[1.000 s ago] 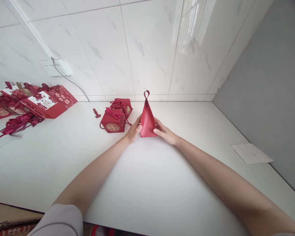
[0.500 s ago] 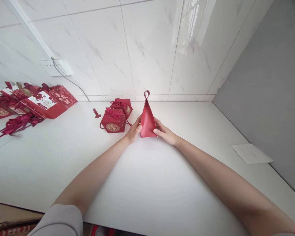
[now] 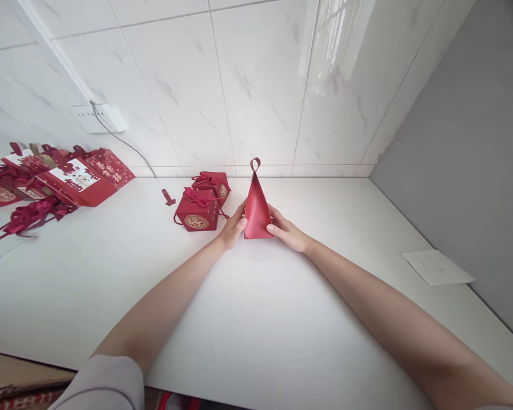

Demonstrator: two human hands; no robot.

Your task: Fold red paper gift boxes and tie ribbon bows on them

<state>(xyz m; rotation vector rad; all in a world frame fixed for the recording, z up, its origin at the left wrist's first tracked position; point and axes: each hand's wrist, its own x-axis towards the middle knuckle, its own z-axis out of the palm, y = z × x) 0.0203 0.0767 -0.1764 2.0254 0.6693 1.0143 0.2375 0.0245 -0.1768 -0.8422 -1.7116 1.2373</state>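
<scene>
A red triangular gift box (image 3: 257, 216) with a ribbon loop at its peak stands upright on the white table, its narrow side facing me. My left hand (image 3: 234, 229) grips its left side, thumb on the near edge. From the right, my right hand (image 3: 287, 230) holds the opposite side, its thumb at the lower right edge. The fingers behind the box are partly hidden. Just left of my left hand sits a red box with a gold emblem and bow (image 3: 196, 210), with a similar red box (image 3: 214, 185) behind it.
Several red gift boxes (image 3: 89, 191) and dark red ribbons (image 3: 32, 216) lie at the far left. A small red tag (image 3: 168, 197) rests beside the bowed boxes. White paper (image 3: 438, 267) lies at the right by a grey panel (image 3: 465, 159). A tiled wall (image 3: 260, 85) bounds the back.
</scene>
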